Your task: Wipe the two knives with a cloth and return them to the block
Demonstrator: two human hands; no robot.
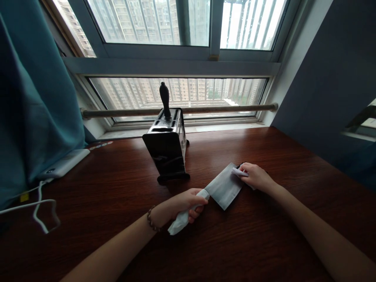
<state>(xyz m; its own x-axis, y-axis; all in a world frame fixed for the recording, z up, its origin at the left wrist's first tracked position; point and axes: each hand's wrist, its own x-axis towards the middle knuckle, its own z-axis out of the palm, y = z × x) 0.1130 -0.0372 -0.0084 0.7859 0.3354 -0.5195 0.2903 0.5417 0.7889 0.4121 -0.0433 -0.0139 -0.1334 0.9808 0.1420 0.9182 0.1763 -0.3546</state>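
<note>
A wide cleaver blade [225,187] lies flat on the dark wooden table [264,243]. My left hand [185,203] is closed on a crumpled white tissue [179,223], whose upper end touches the blade's left end. My right hand [256,176] rests at the blade's right end, fingers closed over what looks like its dark handle. A small white piece [239,172] shows at its fingertips. A bead bracelet [151,220] is on my left wrist.
A metal knife block [167,150] stands behind the blade, with one black-handled knife [165,100] in it. At the left are a white power strip [65,163], a white cable [39,213] and a teal curtain [32,102]. A rail [205,111] crosses the window.
</note>
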